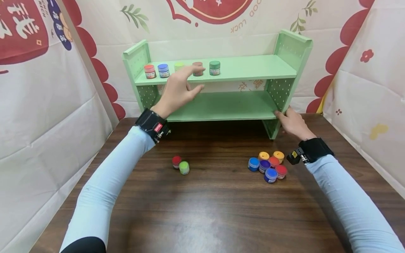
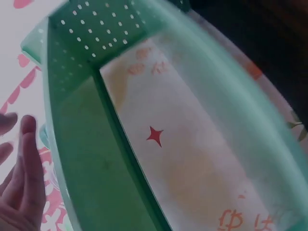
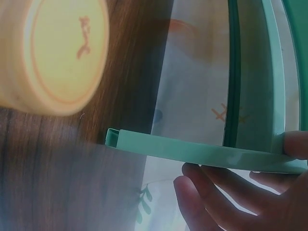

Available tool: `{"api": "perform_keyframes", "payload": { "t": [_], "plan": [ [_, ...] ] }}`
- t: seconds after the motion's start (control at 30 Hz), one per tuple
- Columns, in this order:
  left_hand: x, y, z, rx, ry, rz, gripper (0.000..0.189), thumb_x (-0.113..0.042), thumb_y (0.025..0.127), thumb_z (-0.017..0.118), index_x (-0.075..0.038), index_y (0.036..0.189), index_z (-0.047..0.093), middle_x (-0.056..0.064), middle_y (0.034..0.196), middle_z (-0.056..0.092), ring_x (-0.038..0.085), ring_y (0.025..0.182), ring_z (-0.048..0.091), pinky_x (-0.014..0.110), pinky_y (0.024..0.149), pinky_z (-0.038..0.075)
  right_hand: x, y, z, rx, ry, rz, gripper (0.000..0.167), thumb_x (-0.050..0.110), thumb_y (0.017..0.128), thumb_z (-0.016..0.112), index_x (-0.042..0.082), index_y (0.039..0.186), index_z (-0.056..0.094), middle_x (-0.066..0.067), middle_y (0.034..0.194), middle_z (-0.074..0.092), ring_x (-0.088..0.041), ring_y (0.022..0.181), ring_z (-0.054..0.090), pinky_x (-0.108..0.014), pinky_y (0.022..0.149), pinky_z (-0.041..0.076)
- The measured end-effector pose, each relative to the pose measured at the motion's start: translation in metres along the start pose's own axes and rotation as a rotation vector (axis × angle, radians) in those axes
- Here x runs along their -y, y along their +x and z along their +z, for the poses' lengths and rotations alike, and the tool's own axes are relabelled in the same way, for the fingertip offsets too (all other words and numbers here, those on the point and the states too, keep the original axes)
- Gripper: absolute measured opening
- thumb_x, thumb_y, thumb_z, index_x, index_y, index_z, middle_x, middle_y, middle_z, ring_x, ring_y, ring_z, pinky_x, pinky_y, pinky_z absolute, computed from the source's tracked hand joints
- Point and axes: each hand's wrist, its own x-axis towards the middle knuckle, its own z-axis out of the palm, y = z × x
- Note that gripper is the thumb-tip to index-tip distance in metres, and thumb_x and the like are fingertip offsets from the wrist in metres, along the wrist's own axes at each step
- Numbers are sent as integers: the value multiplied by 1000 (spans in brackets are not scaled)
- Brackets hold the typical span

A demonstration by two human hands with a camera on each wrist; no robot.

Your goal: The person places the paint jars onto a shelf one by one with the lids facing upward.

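Note:
A light green two-tier shelf (image 1: 240, 66) stands on the table. Along its upper tier sit small lidded jars: a red jar (image 1: 150, 71), a blue jar (image 1: 163, 70), a light green jar (image 1: 178, 65), a brown jar (image 1: 197, 64) and a dark green jar (image 1: 214, 68). My left hand (image 1: 178, 89) hovers before this tier, thumb and fingers spread apart, partly covering the brown and light green jars. In the left wrist view nothing shows between its fingers. My right hand (image 1: 295, 123) grips the shelf's right side panel (image 3: 192, 150), thumb inside and fingers outside.
On the dark wooden table (image 1: 202, 211), a dark red jar (image 1: 176, 161) touches a bright green jar (image 1: 184, 168) left of centre. Several more jars cluster at the right, among them a yellow jar (image 1: 278, 156) and a blue jar (image 1: 253, 164). Printed cloth (image 1: 221, 42) hangs behind.

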Motion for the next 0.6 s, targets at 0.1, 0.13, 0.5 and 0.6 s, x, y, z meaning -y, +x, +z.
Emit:
{"api": "perform_keyframes", "payload": {
  "t": [0.1, 0.13, 0.5, 0.6],
  "plan": [
    [0, -24, 0, 94, -43, -27, 43, -17, 94, 75, -6, 135, 64, 10, 133, 70, 16, 59, 62, 26, 63, 52, 0, 1, 2, 4, -1, 0, 74, 49, 109, 30, 3, 165, 11, -37, 139, 49, -19, 64, 66, -38, 59, 56],
    [1, -31, 0, 146, -50, -38, 42, -19, 95, 75, -7, 134, 64, 10, 130, 72, 15, 58, 63, 27, 65, 53, 0, 1, 1, 4, -1, -1, 74, 49, 109, 29, 3, 165, 11, -37, 139, 49, -18, 65, 66, -37, 59, 56],
    [37, -100, 13, 610, -115, -278, 38, -30, 98, 72, -15, 132, 66, 7, 114, 77, 8, 62, 70, 37, 80, 57, 0, 1, 1, 0, -1, 1, 73, 47, 110, 29, 1, 164, 13, -37, 139, 49, -14, 64, 63, -35, 58, 55],
    [45, -112, 14, 697, -125, -318, 38, -31, 97, 72, -15, 131, 67, 5, 111, 77, 13, 65, 72, 35, 76, 57, 2, 1, 2, -4, -1, 4, 72, 48, 110, 29, 2, 163, 15, -36, 136, 51, -13, 63, 63, -36, 59, 56]
  ]
}}
